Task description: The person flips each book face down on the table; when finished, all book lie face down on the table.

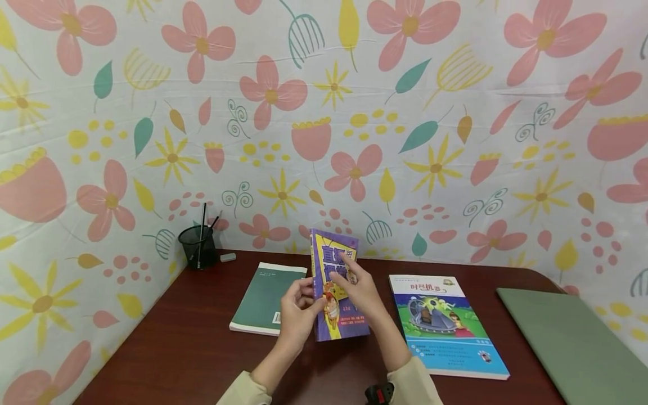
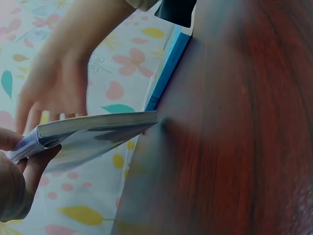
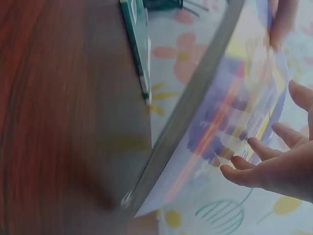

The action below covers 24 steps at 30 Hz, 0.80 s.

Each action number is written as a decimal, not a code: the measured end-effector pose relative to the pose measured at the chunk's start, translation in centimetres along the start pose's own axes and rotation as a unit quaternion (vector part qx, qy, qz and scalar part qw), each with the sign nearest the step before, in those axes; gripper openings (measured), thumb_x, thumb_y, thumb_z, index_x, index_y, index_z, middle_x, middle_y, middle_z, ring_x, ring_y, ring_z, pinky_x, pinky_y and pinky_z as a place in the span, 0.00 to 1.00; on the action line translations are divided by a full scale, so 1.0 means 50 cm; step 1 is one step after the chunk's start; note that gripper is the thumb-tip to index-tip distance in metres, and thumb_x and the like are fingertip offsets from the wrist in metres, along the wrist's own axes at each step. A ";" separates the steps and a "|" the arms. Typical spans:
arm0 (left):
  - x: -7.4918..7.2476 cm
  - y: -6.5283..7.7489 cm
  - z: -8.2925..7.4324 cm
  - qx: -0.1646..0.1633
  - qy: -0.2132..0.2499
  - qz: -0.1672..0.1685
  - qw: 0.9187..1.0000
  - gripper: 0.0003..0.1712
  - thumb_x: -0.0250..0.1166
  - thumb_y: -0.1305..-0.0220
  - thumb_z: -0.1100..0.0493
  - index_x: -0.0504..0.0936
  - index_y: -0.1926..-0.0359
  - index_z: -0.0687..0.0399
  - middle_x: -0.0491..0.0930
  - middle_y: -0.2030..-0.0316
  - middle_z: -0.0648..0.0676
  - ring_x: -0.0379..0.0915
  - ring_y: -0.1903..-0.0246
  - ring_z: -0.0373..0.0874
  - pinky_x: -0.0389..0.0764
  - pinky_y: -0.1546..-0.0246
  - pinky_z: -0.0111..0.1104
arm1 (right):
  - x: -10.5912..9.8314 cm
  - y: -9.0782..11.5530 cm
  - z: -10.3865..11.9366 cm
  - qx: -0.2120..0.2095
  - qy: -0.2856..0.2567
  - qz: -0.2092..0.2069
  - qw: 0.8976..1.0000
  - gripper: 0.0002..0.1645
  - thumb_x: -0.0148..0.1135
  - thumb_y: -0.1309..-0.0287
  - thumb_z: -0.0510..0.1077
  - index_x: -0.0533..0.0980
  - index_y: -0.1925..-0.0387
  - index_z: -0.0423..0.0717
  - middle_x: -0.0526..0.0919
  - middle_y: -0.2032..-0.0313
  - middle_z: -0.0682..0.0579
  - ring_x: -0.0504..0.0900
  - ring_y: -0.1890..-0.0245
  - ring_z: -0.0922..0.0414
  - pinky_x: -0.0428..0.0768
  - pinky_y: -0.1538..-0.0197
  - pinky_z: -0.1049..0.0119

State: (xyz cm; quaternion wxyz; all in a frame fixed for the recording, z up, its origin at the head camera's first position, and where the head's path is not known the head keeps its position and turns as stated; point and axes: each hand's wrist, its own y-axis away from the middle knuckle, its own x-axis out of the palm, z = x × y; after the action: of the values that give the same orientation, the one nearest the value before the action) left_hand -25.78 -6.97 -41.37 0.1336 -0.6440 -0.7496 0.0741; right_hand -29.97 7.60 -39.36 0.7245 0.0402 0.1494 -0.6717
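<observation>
A purple and yellow book (image 1: pixel 336 292) is held tilted above the table in front of me. My left hand (image 1: pixel 296 312) grips its left edge, thumb on the front cover. The left wrist view shows the left fingers and thumb (image 2: pixel 14 186) pinching the spine, with the page edges facing the camera. My right hand (image 1: pixel 361 289) lies over the front cover's right side, its fingers extended. In the right wrist view, the right hand (image 3: pixel 279 166) has its fingers spread beside the cover; whether they touch it I cannot tell.
A green book (image 1: pixel 265 295) lies on the brown table (image 1: pixel 167 337) to the left. To the right lie a blue and white illustrated book (image 1: pixel 448 326) and a grey-green flat board (image 1: pixel 582 343). A black mesh pen holder (image 1: pixel 191 247) and an eraser (image 1: pixel 228 257) stand at the back left by the flowered curtain (image 1: pixel 314 140).
</observation>
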 end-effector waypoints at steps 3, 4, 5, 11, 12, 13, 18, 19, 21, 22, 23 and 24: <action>0.006 0.004 -0.003 0.021 -0.005 -0.002 1.000 0.23 0.67 0.51 0.76 0.78 0.51 0.69 0.77 0.66 0.63 0.72 0.72 0.33 0.76 0.66 0.23 | 0.013 0.007 0.009 -0.034 0.009 0.007 0.999 0.38 0.61 0.36 0.50 0.60 0.27 0.53 0.58 0.26 0.41 0.57 0.27 0.37 0.68 0.34 0.39; 0.007 0.006 -0.003 0.028 -0.008 -0.004 1.000 0.22 0.67 0.52 0.76 0.78 0.52 0.69 0.78 0.66 0.63 0.72 0.72 0.33 0.76 0.66 0.23 | 0.016 0.010 0.013 -0.046 0.008 0.010 0.999 0.39 0.61 0.36 0.49 0.60 0.27 0.53 0.58 0.26 0.42 0.58 0.27 0.37 0.69 0.34 0.40; 0.009 0.007 -0.004 0.037 -0.010 -0.005 0.999 0.22 0.67 0.52 0.76 0.79 0.52 0.69 0.78 0.66 0.64 0.72 0.72 0.33 0.76 0.66 0.23 | 0.019 0.012 0.015 -0.058 0.009 0.012 0.998 0.39 0.62 0.36 0.48 0.59 0.27 0.53 0.58 0.26 0.42 0.58 0.28 0.37 0.70 0.35 0.41; 0.012 0.018 -0.011 0.077 -0.033 -0.007 0.997 0.20 0.68 0.52 0.74 0.80 0.54 0.64 0.78 0.67 0.62 0.72 0.72 0.32 0.75 0.65 0.24 | 0.023 0.024 0.028 -0.096 0.018 0.019 0.995 0.39 0.63 0.37 0.47 0.60 0.27 0.54 0.53 0.25 0.40 0.52 0.26 0.35 0.70 0.36 0.39; 0.013 0.020 -0.013 0.080 -0.035 -0.005 0.996 0.20 0.68 0.51 0.74 0.81 0.54 0.63 0.79 0.67 0.62 0.72 0.72 0.32 0.75 0.65 0.24 | 0.023 0.025 0.030 -0.096 0.019 0.019 0.995 0.40 0.63 0.37 0.47 0.60 0.27 0.55 0.51 0.25 0.39 0.50 0.26 0.35 0.68 0.35 0.37; 0.013 0.022 -0.014 0.083 -0.037 -0.004 0.996 0.20 0.68 0.51 0.74 0.81 0.54 0.63 0.79 0.67 0.62 0.72 0.72 0.32 0.75 0.65 0.24 | 0.023 0.025 0.032 -0.095 0.017 0.018 0.995 0.40 0.63 0.38 0.47 0.60 0.27 0.56 0.50 0.24 0.39 0.48 0.25 0.35 0.66 0.34 0.35; 0.017 0.026 -0.020 0.090 -0.043 -0.002 0.995 0.20 0.69 0.50 0.73 0.81 0.54 0.61 0.80 0.67 0.60 0.71 0.71 0.32 0.75 0.65 0.25 | 0.020 0.026 0.038 -0.096 0.013 0.019 0.995 0.41 0.63 0.38 0.47 0.58 0.26 0.60 0.48 0.23 0.41 0.45 0.24 0.36 0.61 0.33 0.33; 0.018 0.027 -0.020 0.091 -0.043 -0.003 0.995 0.19 0.70 0.50 0.72 0.81 0.54 0.61 0.80 0.67 0.60 0.71 0.71 0.32 0.75 0.65 0.25 | 0.020 0.026 0.038 -0.098 0.013 0.018 0.995 0.41 0.63 0.38 0.47 0.58 0.26 0.61 0.48 0.23 0.41 0.46 0.24 0.36 0.62 0.33 0.33; 0.019 0.028 -0.021 0.092 -0.042 -0.002 0.995 0.19 0.70 0.50 0.71 0.81 0.54 0.60 0.80 0.67 0.60 0.71 0.71 0.33 0.75 0.65 0.25 | 0.020 0.027 0.040 -0.100 0.008 0.016 0.995 0.41 0.63 0.38 0.47 0.58 0.26 0.62 0.49 0.23 0.43 0.47 0.24 0.37 0.63 0.33 0.34; 0.019 0.029 -0.021 0.092 -0.042 -0.002 0.995 0.19 0.70 0.50 0.71 0.82 0.54 0.60 0.80 0.67 0.60 0.71 0.71 0.33 0.75 0.66 0.25 | 0.020 0.028 0.041 -0.102 0.005 0.015 0.995 0.41 0.63 0.38 0.46 0.58 0.26 0.61 0.50 0.23 0.44 0.48 0.24 0.38 0.63 0.33 0.34; 0.019 0.030 -0.021 0.095 -0.042 -0.001 0.995 0.19 0.70 0.49 0.71 0.82 0.54 0.59 0.80 0.67 0.60 0.71 0.71 0.33 0.75 0.66 0.25 | 0.020 0.029 0.042 -0.105 0.001 0.013 0.994 0.42 0.63 0.38 0.46 0.57 0.26 0.62 0.50 0.23 0.45 0.49 0.24 0.38 0.64 0.34 0.35; 0.020 0.031 -0.021 0.098 -0.044 0.000 0.994 0.19 0.70 0.49 0.71 0.82 0.54 0.59 0.80 0.67 0.60 0.72 0.71 0.33 0.75 0.66 0.25 | 0.020 0.030 0.043 -0.109 -0.001 0.009 0.994 0.43 0.63 0.39 0.45 0.57 0.26 0.62 0.51 0.24 0.45 0.50 0.24 0.39 0.65 0.34 0.35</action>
State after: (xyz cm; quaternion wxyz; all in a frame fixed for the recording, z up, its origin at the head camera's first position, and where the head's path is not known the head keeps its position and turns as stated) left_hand -24.17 -5.83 -40.72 0.1632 -0.6235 -0.7441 0.1757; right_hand -28.11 6.23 -37.77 0.7311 -0.0386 0.2206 -0.6445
